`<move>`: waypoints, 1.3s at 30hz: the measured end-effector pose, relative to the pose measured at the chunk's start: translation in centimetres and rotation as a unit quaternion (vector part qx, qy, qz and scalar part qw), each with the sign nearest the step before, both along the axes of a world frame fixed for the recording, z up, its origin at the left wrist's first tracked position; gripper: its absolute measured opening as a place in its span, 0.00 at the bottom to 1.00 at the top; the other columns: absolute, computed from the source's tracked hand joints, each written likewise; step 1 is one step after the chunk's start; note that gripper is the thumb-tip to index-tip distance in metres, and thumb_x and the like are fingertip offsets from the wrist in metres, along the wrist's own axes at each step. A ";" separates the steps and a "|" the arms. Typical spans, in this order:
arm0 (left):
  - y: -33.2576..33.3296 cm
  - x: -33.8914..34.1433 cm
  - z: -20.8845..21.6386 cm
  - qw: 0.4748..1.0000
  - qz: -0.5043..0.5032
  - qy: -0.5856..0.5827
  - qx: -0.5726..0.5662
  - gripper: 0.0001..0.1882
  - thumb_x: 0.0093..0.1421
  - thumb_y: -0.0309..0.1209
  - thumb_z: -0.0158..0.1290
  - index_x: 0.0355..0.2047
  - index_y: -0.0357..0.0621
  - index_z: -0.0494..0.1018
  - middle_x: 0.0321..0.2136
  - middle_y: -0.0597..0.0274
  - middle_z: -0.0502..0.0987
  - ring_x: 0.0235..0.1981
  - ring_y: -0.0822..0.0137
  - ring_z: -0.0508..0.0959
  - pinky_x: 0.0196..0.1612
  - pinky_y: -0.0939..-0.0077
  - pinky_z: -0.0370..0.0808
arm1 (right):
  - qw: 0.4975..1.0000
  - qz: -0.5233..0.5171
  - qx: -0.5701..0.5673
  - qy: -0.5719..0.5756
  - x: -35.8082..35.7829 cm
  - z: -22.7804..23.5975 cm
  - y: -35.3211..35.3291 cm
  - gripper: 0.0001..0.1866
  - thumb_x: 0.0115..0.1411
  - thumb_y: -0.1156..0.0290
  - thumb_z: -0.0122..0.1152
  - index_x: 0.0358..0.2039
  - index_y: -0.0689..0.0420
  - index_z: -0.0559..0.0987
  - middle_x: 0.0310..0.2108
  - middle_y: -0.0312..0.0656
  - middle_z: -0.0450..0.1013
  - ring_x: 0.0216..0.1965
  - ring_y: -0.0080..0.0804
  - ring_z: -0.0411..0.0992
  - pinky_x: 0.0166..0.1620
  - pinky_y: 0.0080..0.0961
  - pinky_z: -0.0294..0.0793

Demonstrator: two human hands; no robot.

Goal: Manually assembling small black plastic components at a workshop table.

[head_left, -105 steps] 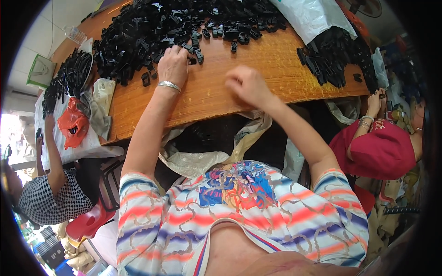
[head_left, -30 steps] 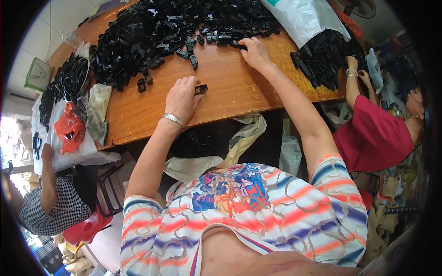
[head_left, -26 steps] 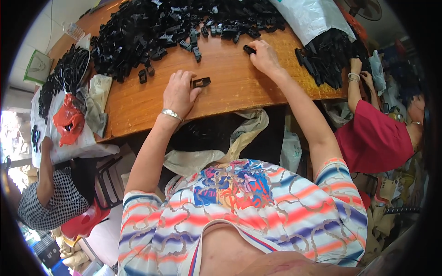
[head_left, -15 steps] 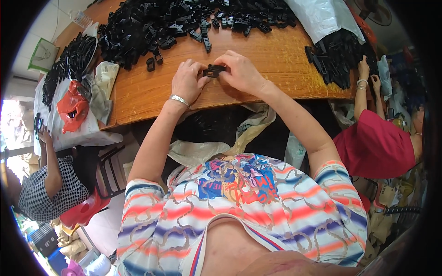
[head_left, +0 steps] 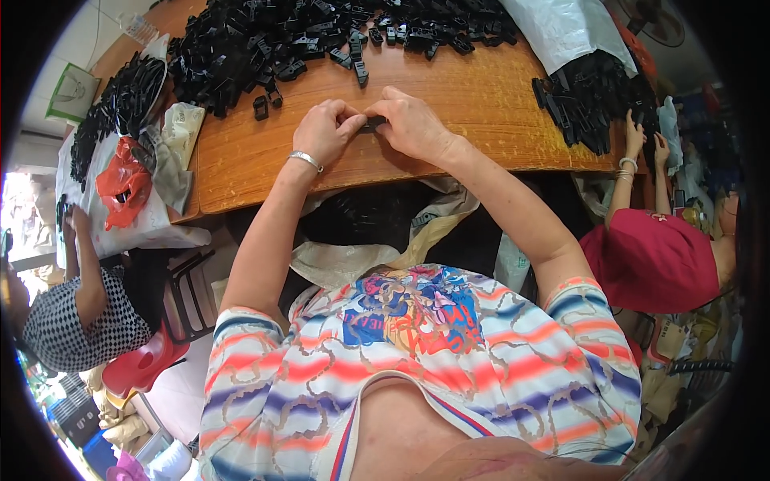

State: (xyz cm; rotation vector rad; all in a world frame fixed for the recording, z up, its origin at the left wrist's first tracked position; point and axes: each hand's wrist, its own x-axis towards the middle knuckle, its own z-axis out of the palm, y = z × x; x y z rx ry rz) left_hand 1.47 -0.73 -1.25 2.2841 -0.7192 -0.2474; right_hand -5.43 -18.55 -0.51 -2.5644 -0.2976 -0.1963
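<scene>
A small black plastic part [head_left: 372,124] is held between my two hands above the wooden table, mostly hidden by fingers. My left hand [head_left: 325,131], with a silver bracelet at the wrist, pinches its left end between thumb and fingers. On the other end, my right hand [head_left: 411,124] closes with its fingertips. Beyond my hands lies a large heap of black plastic parts [head_left: 265,48]. Two loose black pieces [head_left: 261,107] rest apart from it, left of centre.
At the right, a white sack [head_left: 565,36] spills long black parts [head_left: 581,104], where a person in dark red [head_left: 654,260] reaches in. More black strips [head_left: 120,100] and a red plastic bag [head_left: 123,183] are on the left. A person in a checked top [head_left: 84,321] sits there.
My fingers have drawn closer together around the black part, covering more of it. My left hand has shifted slightly up and left.
</scene>
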 end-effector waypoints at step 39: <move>-2.0 0.5 2.3 0.949 -0.109 -0.194 0.223 0.06 0.58 0.33 0.57 0.31 0.45 0.79 0.32 0.58 0.77 0.37 0.57 0.79 0.39 0.64 0.76 | 0.957 -0.138 -0.240 -0.086 10.5 -0.3 -9.8 0.12 0.55 0.71 0.63 0.41 0.52 0.80 0.42 0.46 0.70 0.40 0.45 0.76 0.42 0.40 0.78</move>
